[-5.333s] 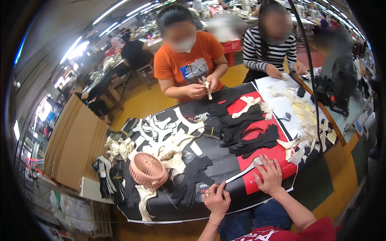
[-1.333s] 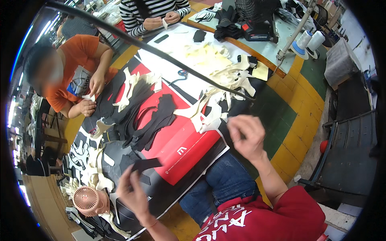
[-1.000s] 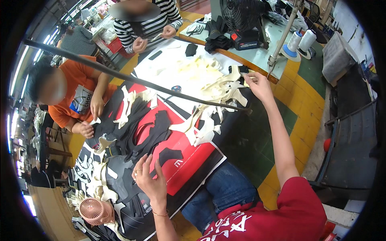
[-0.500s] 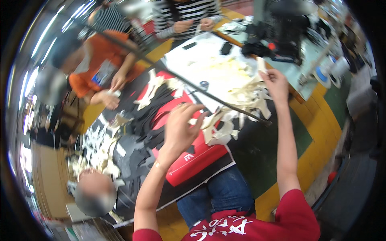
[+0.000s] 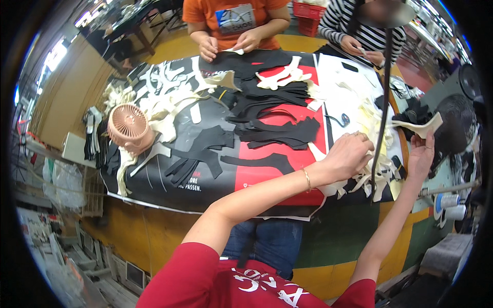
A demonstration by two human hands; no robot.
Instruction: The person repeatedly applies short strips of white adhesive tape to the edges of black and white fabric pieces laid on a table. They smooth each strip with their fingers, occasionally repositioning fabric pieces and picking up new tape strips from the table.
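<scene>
My right hand (image 5: 422, 151) is raised at the right end of the table, pinching one end of a curved cream fabric piece (image 5: 420, 127). My left hand (image 5: 349, 156) is over the near side of a loose pile of cream pieces (image 5: 382, 167), its fingers curled inward. Whatever its fingertips may hold is hidden. Stacks of black cut pieces (image 5: 280, 132) lie left of that hand, on a red and black printed sheet (image 5: 246, 197). A dark strap or cord (image 5: 382, 108) hangs between my two hands.
A pink fan (image 5: 128, 128) stands at the table's left among more cream pieces (image 5: 167, 110). Across the table, one person in orange (image 5: 236, 20) and another in stripes (image 5: 339, 23) handle small pieces. Thread cones (image 5: 449, 205) and dark equipment (image 5: 454, 123) stand at right.
My view has turned, so the table appears more level. My left hand has gone from open fingers above the red sheet to curled at the cream pile. The right still holds a cream piece.
</scene>
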